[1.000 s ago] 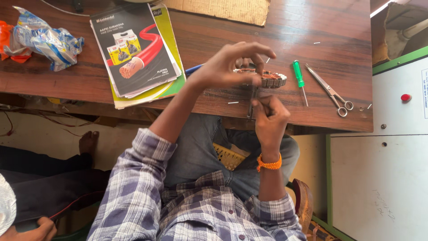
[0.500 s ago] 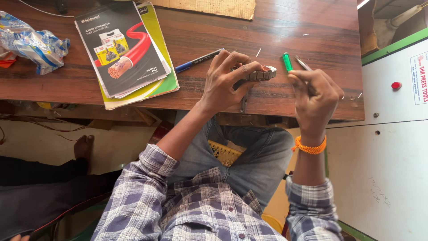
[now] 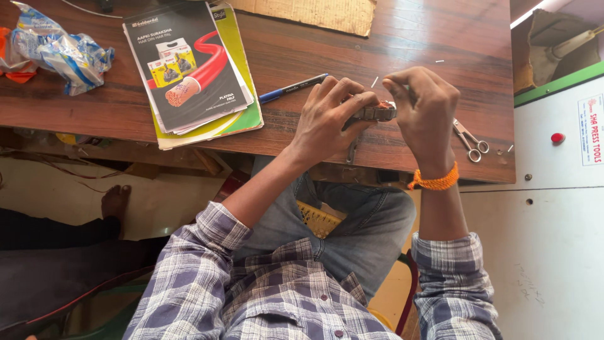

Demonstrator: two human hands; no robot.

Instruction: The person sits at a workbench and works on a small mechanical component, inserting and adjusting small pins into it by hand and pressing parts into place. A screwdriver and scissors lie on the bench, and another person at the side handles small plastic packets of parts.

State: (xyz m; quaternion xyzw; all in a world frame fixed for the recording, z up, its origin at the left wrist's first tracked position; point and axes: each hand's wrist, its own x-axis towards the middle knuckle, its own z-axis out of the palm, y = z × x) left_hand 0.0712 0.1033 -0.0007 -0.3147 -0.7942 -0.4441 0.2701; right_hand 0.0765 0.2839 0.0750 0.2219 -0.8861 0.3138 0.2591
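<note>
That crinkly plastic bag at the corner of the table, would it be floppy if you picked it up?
Probably yes. The plastic bag looks crumpled and thin, so it would likely sag and feel light. Its shiny surface suggests it may be a bit slippery and would slide easily on the wooden table if pushed.

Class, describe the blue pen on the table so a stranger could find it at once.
Start at the brown wooden table. Between the glossy booklet and the left hand lies a slim blue pen, slanted. Unlike the metal scissors further right, it is blue with a dark cap.
</note>
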